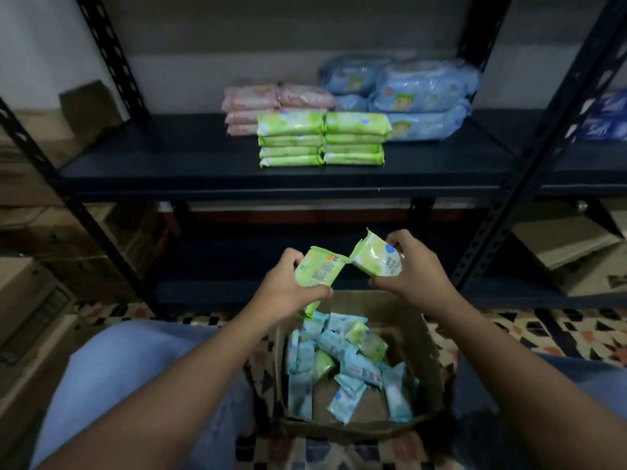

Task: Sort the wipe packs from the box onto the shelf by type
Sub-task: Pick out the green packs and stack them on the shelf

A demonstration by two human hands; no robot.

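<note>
The box (359, 425) sits on the floor (529, 334), between the person's knees and in front of the shelf (237, 178). Many small wipe packs (342, 364) lie jumbled inside the box. Just above the box, the left hand (288, 293) holds one pack (314, 276) and the right hand (412, 269) holds another pack (376, 256); the two packs touch at their top corners. On the shelf, two stacks of packs (320, 139) stand side by side at the front. Behind them to the left sit two more stacks (271, 103). Behind them to the right sits a pile of bigger packs (414, 100) (it reaches back toward the wall). More boxes (30, 300) stand far to the left.
</note>
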